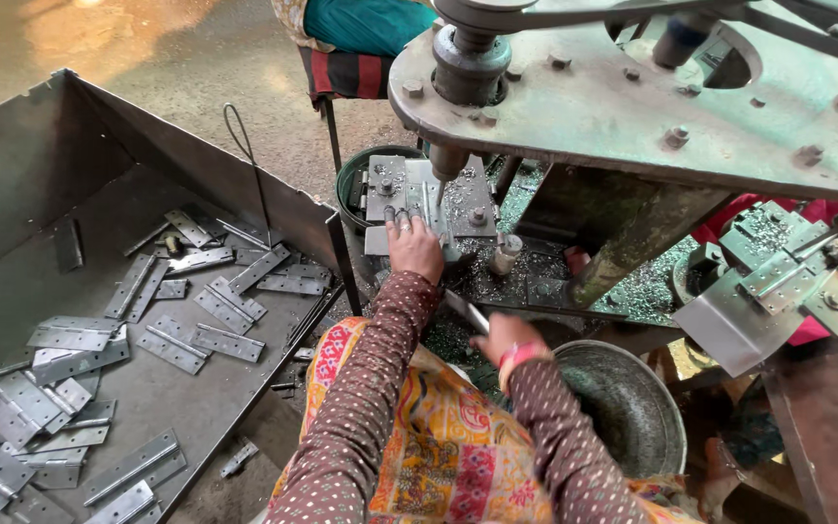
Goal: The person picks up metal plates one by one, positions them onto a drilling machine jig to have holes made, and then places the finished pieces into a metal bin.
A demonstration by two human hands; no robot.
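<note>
While the left hand [413,247] is laid flat, fingers stretched, on a metal hinge [402,209] seated in the jig [465,202] under the drill spindle [447,163], the right hand [502,340] is closed around a thin metal strip [465,311], held low above a round steel bowl [632,408]. Metal shavings [497,277] are scattered over the machine bed. To the left, a large sheet-metal tray [41,184] is filled with loose hinges [186,340].
</note>
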